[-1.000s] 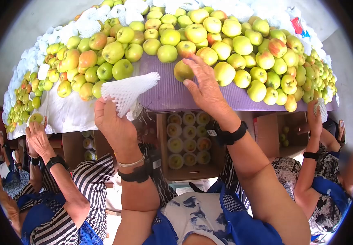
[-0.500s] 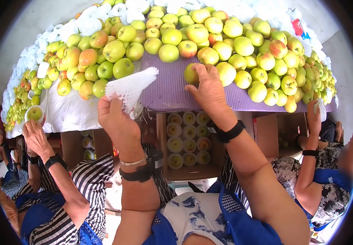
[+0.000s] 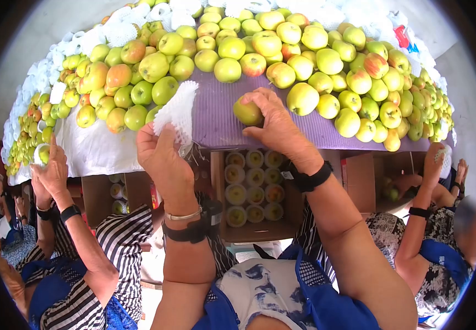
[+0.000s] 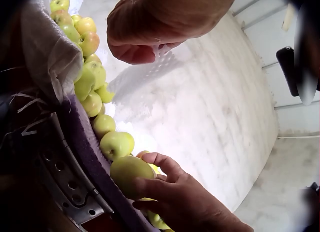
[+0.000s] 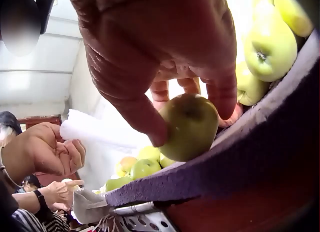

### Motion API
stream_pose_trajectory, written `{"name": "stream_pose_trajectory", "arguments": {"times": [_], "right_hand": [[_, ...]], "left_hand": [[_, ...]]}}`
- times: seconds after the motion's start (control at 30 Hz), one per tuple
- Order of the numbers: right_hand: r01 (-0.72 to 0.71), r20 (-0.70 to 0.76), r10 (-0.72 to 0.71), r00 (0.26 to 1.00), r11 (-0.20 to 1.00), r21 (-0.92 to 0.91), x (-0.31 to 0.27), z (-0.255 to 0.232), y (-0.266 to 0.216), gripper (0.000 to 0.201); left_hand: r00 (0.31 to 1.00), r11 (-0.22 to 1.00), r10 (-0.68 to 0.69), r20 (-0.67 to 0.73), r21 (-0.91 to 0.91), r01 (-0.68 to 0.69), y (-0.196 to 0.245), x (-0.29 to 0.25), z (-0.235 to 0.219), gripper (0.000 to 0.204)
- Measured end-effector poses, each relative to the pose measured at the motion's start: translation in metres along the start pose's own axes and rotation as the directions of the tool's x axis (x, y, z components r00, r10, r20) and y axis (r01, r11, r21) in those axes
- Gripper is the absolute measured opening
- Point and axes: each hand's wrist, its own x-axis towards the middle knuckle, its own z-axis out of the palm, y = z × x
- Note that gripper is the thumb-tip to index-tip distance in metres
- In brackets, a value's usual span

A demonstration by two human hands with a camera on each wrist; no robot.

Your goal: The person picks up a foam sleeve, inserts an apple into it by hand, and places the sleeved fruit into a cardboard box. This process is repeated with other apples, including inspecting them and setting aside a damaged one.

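Green apple [image 3: 248, 112] and white foam net [image 3: 179, 113], both in grip.
Likely best: light fingertip pressure to spare the skin, net left uncrushed. Right hand [image 3: 276, 124] half-open, thumb and fingers curled round the apple over the purple surface [image 3: 216, 124], near the pile [image 3: 329, 61]; left hand [image 3: 167, 159] nearly closed, pinching the net's lower end.

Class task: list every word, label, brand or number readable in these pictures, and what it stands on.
No text can be read.
White label on the right wrist's black band: too small to read.
Red-and-blue wrapper beyond the apples: any print too small to read.
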Motion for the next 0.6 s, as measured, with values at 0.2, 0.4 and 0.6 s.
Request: {"name": "stream_pose_trajectory", "arguments": {"times": [0.2,0.4,0.6], "right_hand": [[-0.229,0.102,0.209,0.973,0.789,0.57,0.002,-0.01,-0.003,0.048],[-0.211,0.211,0.015,0.977,0.168,0.963,0.002,-0.031,-0.013,0.066],[-0.204,0.201,-0.041,0.979,-0.087,0.975,-0.001,-0.029,-0.017,0.076]], "left_hand": [[0.999,0.999,-0.009,-0.049,0.033,0.011,0.003,-0.002,0.008,0.013],[0.998,0.999,-0.027,-0.064,0.033,0.029,0.001,-0.005,0.017,0.014],[0.996,0.996,-0.078,-0.051,0.038,0.08,-0.005,-0.01,0.02,0.017]]}}
